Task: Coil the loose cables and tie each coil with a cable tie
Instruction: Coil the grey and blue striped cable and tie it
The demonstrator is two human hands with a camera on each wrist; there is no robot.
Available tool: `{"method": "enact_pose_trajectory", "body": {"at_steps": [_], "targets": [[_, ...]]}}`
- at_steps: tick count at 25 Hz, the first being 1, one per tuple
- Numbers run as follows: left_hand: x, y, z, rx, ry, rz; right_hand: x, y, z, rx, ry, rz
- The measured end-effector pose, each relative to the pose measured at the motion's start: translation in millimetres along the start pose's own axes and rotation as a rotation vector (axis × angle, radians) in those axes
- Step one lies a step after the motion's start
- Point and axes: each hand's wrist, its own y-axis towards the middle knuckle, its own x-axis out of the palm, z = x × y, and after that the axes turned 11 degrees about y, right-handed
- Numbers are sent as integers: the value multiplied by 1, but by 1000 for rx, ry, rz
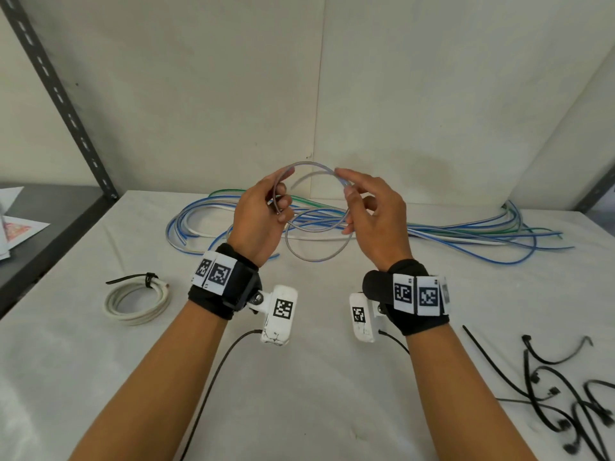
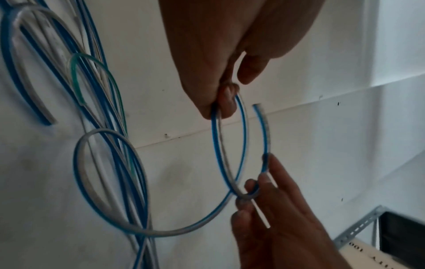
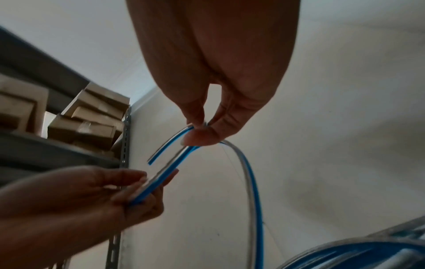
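I hold a blue-and-white cable [image 1: 311, 163] raised above the table, bent into loops between both hands. My left hand [image 1: 283, 201] grips the loops on their left side, fingers curled round the strands. My right hand [image 1: 347, 188] pinches the cable on the right side between thumb and fingertips. In the left wrist view the cable [image 2: 244, 138] arcs from my left hand [image 2: 220, 107] down to my right hand [image 2: 253, 193], with its cut end [image 2: 257, 107] free. In the right wrist view my right hand [image 3: 200, 131] pinches it and my left hand [image 3: 147, 185] holds the strands.
A pile of loose blue, white and green cables [image 1: 466, 234] lies along the back of the white table [image 1: 299, 377]. A tied white coil [image 1: 136, 301] lies at the left. Several black cable ties [image 1: 559, 394] lie at the right. A shelf upright [image 1: 66, 104] stands at the left.
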Motion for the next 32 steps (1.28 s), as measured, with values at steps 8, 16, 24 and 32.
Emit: {"method": "enact_pose_trajectory", "body": {"at_steps": [8, 16, 24, 32], "targets": [[3, -10, -8, 316, 675, -50, -2, 0, 8, -126, -184, -75], [-2, -26, 17, 120, 620, -211, -3, -1, 2, -63, -167, -43], [-11, -35, 27, 44, 818, -329, -2, -5, -11, -102, -296, -107], [-20, -51, 30, 93, 828, -318, 0, -24, -21, 120, 176, -8]]}}
